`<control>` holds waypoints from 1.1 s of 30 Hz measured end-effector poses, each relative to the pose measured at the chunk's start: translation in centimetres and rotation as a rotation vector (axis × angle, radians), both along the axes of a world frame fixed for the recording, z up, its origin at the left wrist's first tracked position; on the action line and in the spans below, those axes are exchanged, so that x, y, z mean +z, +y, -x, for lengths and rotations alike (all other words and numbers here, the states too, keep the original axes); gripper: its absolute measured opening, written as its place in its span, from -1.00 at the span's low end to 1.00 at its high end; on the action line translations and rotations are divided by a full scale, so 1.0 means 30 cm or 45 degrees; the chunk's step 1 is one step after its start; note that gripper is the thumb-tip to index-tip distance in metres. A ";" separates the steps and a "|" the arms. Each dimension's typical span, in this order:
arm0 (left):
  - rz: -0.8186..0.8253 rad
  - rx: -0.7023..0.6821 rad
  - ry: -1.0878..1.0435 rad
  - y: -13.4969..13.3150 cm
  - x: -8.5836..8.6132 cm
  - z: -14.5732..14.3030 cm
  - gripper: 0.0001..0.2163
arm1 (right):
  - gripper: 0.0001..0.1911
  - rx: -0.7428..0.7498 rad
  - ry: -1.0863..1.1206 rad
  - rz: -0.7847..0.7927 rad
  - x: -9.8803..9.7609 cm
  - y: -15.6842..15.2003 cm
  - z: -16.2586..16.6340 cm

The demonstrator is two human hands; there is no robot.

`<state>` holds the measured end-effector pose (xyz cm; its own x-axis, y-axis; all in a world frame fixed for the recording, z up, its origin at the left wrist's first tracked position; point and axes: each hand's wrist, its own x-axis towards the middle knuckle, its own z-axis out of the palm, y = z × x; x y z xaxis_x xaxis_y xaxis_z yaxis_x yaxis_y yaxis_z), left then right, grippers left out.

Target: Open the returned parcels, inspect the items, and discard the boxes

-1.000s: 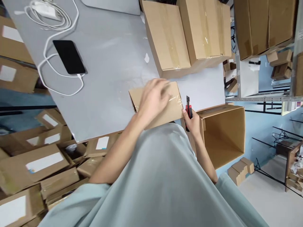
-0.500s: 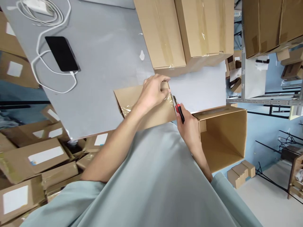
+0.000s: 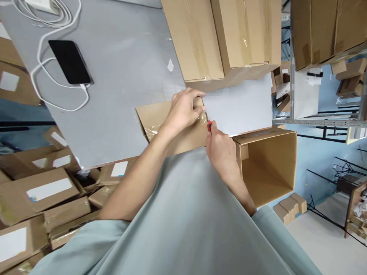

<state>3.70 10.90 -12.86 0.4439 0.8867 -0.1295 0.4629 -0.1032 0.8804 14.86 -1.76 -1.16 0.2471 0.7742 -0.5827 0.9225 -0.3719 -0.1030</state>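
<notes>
A small taped cardboard box (image 3: 156, 116) lies on the grey table (image 3: 120, 68) at its near edge. My left hand (image 3: 183, 109) rests on top of the box, fingers curled over its far right corner. My right hand (image 3: 220, 149) is closed round a red and black utility knife (image 3: 209, 125), whose blade end touches the box's right edge beside my left fingers.
Two larger sealed cartons (image 3: 220, 38) stand on the table behind the small box. An open empty carton (image 3: 269, 164) sits to the right of the table. A black phone (image 3: 70, 61) with a white cable (image 3: 57, 97) lies far left. Labelled parcels (image 3: 43, 191) are piled below the table.
My right hand has brought the knife from beside the box up against its right edge. My left hand moved to the far right corner. The box slid a little left.
</notes>
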 end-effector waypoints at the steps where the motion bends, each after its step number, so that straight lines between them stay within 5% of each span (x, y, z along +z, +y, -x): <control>1: -0.004 -0.004 -0.001 0.002 0.001 0.001 -0.64 | -0.41 0.011 -0.018 0.013 0.001 0.016 0.005; 6: -0.007 -0.015 0.006 0.006 0.014 0.006 -0.57 | -0.52 0.070 -0.100 0.070 0.020 0.039 0.014; 15: 0.013 0.044 0.030 -0.030 0.010 -0.008 -0.51 | -0.40 0.105 -0.122 0.193 0.079 -0.109 0.029; 33: -0.124 0.002 0.182 -0.020 0.000 -0.006 -0.64 | -0.31 0.067 0.044 0.274 0.049 -0.026 0.004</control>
<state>3.89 10.29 -12.87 0.4260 0.8986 -0.1047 0.5828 -0.1841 0.7915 14.73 -2.53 0.31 0.1865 0.6423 -0.7434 0.9386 -0.3400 -0.0583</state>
